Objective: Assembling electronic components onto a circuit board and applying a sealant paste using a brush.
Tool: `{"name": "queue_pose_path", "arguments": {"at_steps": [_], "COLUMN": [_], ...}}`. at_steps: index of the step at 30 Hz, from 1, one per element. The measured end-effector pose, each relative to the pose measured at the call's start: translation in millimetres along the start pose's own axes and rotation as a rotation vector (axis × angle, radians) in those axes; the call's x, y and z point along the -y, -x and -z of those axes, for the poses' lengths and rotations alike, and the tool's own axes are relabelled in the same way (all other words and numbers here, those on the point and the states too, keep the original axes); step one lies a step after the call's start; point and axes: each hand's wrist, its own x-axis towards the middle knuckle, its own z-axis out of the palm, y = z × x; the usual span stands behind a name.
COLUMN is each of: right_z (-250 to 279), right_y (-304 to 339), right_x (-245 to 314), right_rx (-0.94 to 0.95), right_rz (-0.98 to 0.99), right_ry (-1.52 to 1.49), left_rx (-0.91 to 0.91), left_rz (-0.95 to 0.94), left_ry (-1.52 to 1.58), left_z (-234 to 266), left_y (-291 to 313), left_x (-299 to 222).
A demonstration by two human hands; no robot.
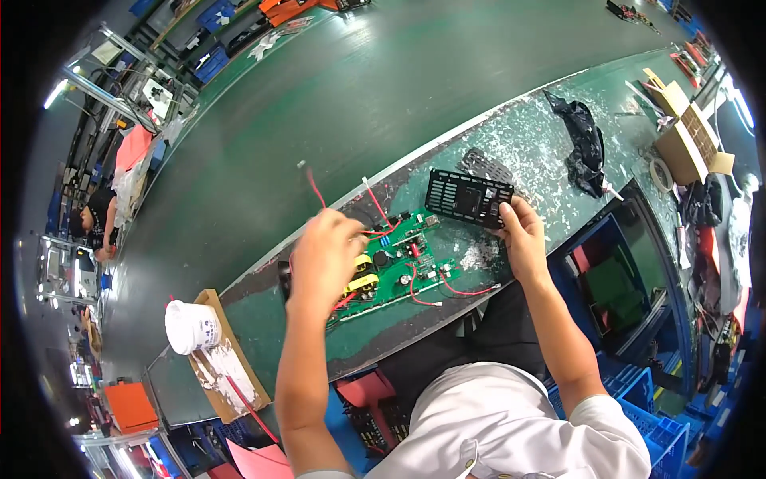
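Observation:
My right hand grips the right end of a black slotted panel, thumb on its face, and holds it above the bench. Left of it lies a green circuit board with yellow-wrapped coils, black parts and several red wires. My left hand is over the board's left part, slightly blurred, its fingers curled together and pointing right. Whatever is between those fingertips is hidden. A red wire with a small pale end sticks up beside this hand.
A second dark slotted panel lies behind the held one. Farther right are a crumpled black bag, a tape roll and a cardboard box. At left, a white tub stands by a smeared cardboard tray. Another person is far left.

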Motion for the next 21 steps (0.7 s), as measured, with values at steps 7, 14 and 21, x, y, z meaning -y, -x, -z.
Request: {"name": "queue_pose_path", "arguments": {"at_steps": [7,14,21], "right_z": [15.5,5.1,14.5], "right_y": [9.0,5.0,7.8], "right_x": [6.4,-14.5,-1.5], "right_rx": [-0.037,0.023,0.062], "right_rz": [0.103,0.245,0.253], "right_ry": [0.033,0.204,0.106], "left_rx": [0.177,0.250,0.159], "left_rz": [-0.169,-0.292,-0.067], "left_ry": [-0.304,-0.319,0.374], "left_z": [-40.4,-18.7,-5.9], "left_y": [-20.2,-16.7,-40.5], "left_x": [2.4,5.5,11.7]}}
